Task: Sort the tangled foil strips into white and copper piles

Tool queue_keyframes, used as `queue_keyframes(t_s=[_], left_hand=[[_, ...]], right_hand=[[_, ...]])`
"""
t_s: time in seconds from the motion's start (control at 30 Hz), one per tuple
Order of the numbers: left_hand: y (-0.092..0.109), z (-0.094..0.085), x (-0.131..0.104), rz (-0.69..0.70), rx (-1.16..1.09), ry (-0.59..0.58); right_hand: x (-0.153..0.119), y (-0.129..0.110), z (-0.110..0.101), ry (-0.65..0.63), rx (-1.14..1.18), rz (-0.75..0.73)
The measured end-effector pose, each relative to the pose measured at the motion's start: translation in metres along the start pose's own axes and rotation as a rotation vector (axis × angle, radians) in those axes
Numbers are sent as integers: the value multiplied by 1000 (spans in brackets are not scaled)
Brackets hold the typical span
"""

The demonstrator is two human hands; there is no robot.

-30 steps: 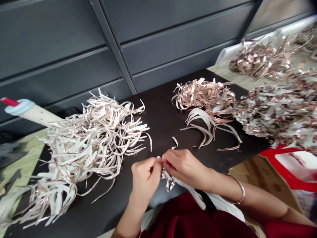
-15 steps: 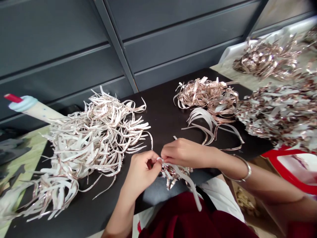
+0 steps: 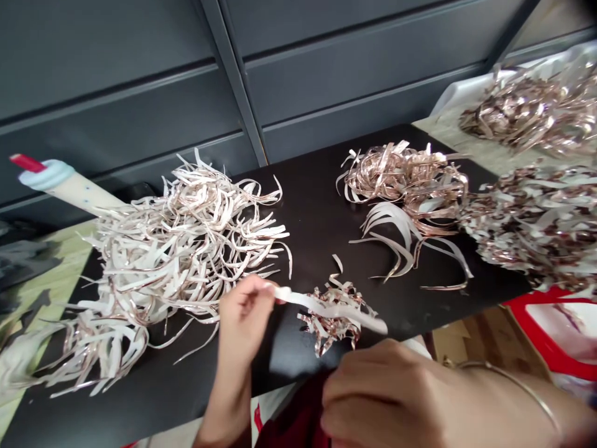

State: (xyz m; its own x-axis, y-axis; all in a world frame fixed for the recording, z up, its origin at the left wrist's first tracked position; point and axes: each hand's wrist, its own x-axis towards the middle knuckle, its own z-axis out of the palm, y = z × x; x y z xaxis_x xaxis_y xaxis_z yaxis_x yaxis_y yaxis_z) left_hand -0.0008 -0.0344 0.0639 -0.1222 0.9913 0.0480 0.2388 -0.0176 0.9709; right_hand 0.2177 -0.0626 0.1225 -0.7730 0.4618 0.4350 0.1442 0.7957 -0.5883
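Observation:
My left hand [image 3: 245, 320] pinches one end of a white ribbon strip [image 3: 321, 306] between thumb and finger. The strip stretches to the right, above a small heap of curled rose-gold and white tinsel pieces [image 3: 329, 333] on the black tabletop [image 3: 305, 214]. Close to the camera at the lower right, my right hand [image 3: 385, 392] has its fingers curled; anything inside them is hidden. To the left of my left hand spreads a large pile of white and rose-gold tinsel strips [image 3: 186, 249].
Rose-gold tinsel [image 3: 403, 174] and loose white strips [image 3: 392, 218] lie at the back right. A shiny mixed tinsel heap [image 3: 536, 224] stands beyond them. At the far left leans a white tube [image 3: 86, 193] with a red tip. Grey panels [image 3: 349, 68] close off the back.
My right hand has left the fingertips of my left hand and come back toward the camera. My left hand has moved slightly left, with the white strip in its pinch.

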Motion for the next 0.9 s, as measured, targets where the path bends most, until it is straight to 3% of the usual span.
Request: queue_keyframes(t_s=[0.07, 0.13, 0.17, 0.23, 0.3, 0.33, 0.37, 0.43, 0.5, 0.63, 0.9], left_hand=[[1, -15, 6, -36, -105, 93], [-2, -22, 10, -69, -183, 178], [-5, -21, 11, -78, -200, 200], [-12, -14, 10, -84, -199, 203], [-18, 0, 8, -94, -194, 187], [-21, 8, 7, -103, -202, 181], [-22, 15, 5, -117, -215, 176], [-23, 26, 0, -135, -255, 156], [-22, 33, -6, -135, -311, 134], [-18, 40, -18, -134, -404, 107], [-19, 45, -30, -54, -277, 108]], right_hand=[[-7, 6, 12, 120, 94, 11], [-13, 12, 21, 323, 101, 145], [-15, 14, 25, 353, 112, 213], [-14, 13, 35, 239, 173, 220], [-6, 11, 47, 75, 192, 107], [-1, 12, 54, 53, 144, 55], [5, 15, 60, 113, 62, 18], [14, 29, 70, 361, -128, 74], [19, 47, 75, 473, -302, 151], [18, 70, 73, 456, -432, 171], [17, 60, 71, 488, -489, 138]])
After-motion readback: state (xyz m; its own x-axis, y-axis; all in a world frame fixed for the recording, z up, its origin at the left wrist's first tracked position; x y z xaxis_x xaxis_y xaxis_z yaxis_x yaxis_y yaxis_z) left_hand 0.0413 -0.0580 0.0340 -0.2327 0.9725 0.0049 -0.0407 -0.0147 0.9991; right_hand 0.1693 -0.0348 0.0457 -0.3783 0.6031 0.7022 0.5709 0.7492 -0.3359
